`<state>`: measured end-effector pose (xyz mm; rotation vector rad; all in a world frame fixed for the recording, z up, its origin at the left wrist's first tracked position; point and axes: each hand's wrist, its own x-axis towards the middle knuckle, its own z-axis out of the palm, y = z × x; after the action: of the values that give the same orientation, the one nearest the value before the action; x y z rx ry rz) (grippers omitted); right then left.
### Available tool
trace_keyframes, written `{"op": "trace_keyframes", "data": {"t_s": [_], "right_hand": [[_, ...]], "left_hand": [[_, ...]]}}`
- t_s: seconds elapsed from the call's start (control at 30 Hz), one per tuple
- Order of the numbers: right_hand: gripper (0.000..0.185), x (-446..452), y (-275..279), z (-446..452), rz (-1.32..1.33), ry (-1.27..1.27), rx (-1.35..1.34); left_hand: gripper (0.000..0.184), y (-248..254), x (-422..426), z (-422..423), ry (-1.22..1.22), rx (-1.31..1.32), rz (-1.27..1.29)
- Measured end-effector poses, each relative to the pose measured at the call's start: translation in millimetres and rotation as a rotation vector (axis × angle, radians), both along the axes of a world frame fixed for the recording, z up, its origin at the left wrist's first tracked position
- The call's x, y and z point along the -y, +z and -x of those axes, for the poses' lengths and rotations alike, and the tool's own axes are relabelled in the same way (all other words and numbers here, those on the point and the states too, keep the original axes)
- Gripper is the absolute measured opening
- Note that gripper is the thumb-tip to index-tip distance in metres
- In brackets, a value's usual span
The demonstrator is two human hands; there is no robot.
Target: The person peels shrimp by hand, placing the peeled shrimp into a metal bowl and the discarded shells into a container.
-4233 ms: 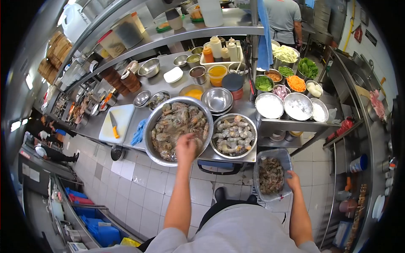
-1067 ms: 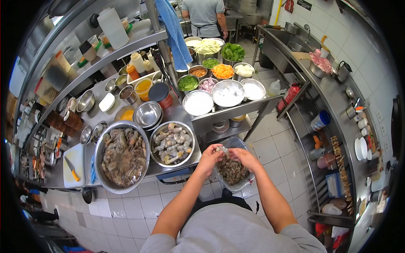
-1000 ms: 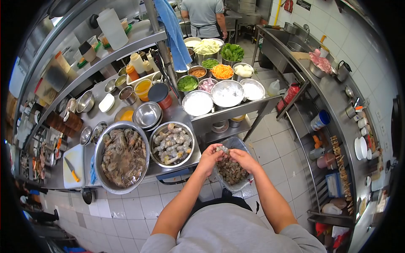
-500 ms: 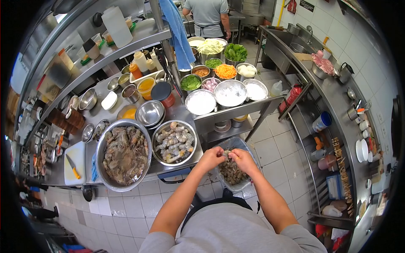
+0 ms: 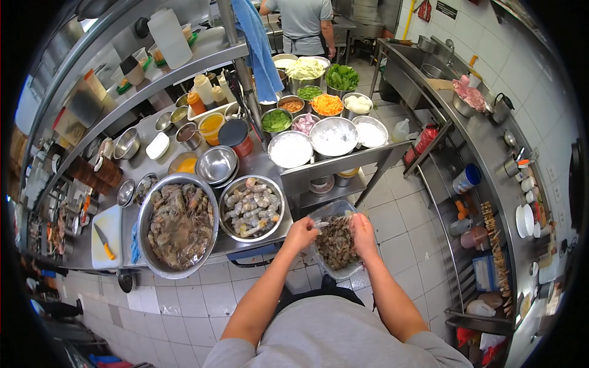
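My left hand [image 5: 299, 234] is closed on a small pale shrimp [image 5: 320, 225] at the left rim of a plastic bin. Over the bin's right side is my right hand [image 5: 362, 233], its fingers pinched together; what they hold, if anything, is too small to name. Brown shells and heads [image 5: 336, 244] fill much of the bin [image 5: 348, 270]. Left of the hands, a steel bowl of peeled shrimp [image 5: 251, 209] stands on the counter's edge. Beside it, a larger bowl holds whole shrimp [image 5: 179, 224] in murky liquid.
A cutting board [image 5: 107, 236] with a knife [image 5: 103, 241] lies at the counter's left. Bowls of white powder [image 5: 334, 136], shredded carrot [image 5: 327, 104] and greens [image 5: 342, 77] stand ahead. Another person [image 5: 302, 27] stands at the back. A steel shelf [image 5: 184, 64] crosses above the counter.
The hands were at the bowl and bin, then met over the bin. Now they have moved apart, left hand leftward with the shrimp, right hand rightward.
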<state>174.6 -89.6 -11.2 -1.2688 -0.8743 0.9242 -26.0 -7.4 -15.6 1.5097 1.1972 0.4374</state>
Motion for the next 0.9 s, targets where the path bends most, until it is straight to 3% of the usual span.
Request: {"op": "trace_keyframes", "data": {"t_s": [0.03, 0.07, 0.13, 0.17, 0.23, 0.27, 0.3, 0.4, 0.5, 0.57, 0.6, 0.7, 0.77, 0.83, 0.9], "right_hand": [[0.030, 0, 2, -7, 0.000, 0.000, -0.002], [0.029, 0, 3, -15, 0.079, 0.066, 0.136], [0.027, 5, 18, -26, 0.277, 0.231, 0.405], [0.027, 6, 9, -30, 0.275, 0.232, 0.403], [0.043, 13, -25, -37, 0.382, 0.304, 1.129], [0.058, 13, -34, -39, 0.421, 0.350, 1.077], [0.058, 14, -38, -39, 0.407, 0.365, 1.077], [0.059, 18, -59, -30, 0.513, 0.427, 0.576], [0.057, 20, -53, -22, 0.533, 0.491, 0.526], [0.056, 19, -58, -19, 0.507, 0.512, 0.560], [0.055, 18, -64, -21, 0.501, 0.511, 0.537], [0.053, 18, -84, -31, 0.418, 0.508, 0.552], [0.051, 21, -74, -35, 0.569, 0.435, 0.294], [0.049, 24, -76, -43, 0.544, 0.443, 0.347], [0.043, 27, -84, -49, 0.536, 0.370, 0.281]], "left_hand": [[0.022, -4, -1, 9, 0.052, 0.143, 0.277], [0.020, -10, 1, 17, 0.063, 0.273, 0.375], [0.019, -8, 9, 25, 0.080, 0.381, 0.413], [0.018, -6, 10, 28, 0.101, 0.496, 0.447], [0.017, 6, 18, 29, 0.133, 0.527, 0.467], [0.016, 13, 20, 30, 0.167, 0.560, 0.483], [0.016, 18, 21, 33, 0.185, 0.560, 0.473], [0.016, 33, 17, 52, 0.258, 0.612, 0.272], [0.021, 42, -13, 89, 0.367, 0.486, -0.005], [0.034, 66, -24, 112, 0.455, 0.287, -0.219], [0.044, 76, -30, 130, 0.439, 0.054, -0.398], [0.038, 93, -37, 187, 0.647, 0.019, -0.550], [0.030, 96, -37, 242, 0.718, -0.151, -0.589], [0.025, 92, -32, 300, 0.707, -0.453, -0.685], [0.025, 99, -19, 335, 0.692, -0.682, -0.440]]}}
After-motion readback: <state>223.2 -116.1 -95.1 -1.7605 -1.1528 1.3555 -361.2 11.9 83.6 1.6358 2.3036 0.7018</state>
